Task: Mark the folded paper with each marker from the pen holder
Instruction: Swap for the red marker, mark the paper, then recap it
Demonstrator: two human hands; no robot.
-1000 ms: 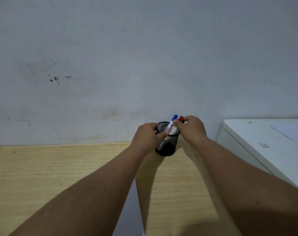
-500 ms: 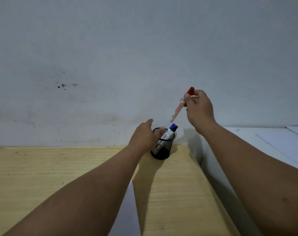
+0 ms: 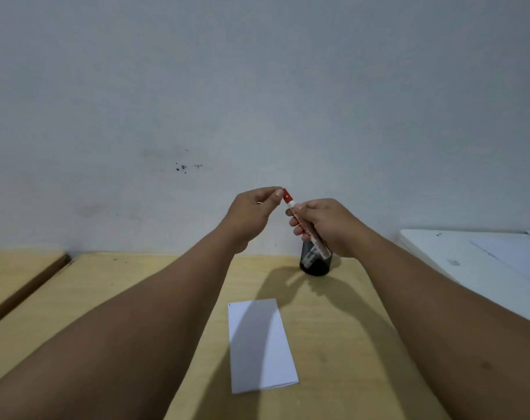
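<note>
My right hand grips the barrel of a red marker, held tilted in the air above the black mesh pen holder. The red cap points up and left. My left hand pinches that cap with thumb and fingertips. The pen holder stands near the wall, half hidden behind my right hand; another marker shows dimly through its mesh. A white folded paper lies flat on the wooden table, between my forearms and nearer to me than the holder.
A white cabinet top with loose sheets stands to the right of the table. A second wooden tabletop sits at the left across a dark gap. A grey wall rises right behind.
My right hand carried the red marker out of the holder and down in front of me. My left hand left the holder's rim and came up to the cap. The view tilted down, revealing the paper.
</note>
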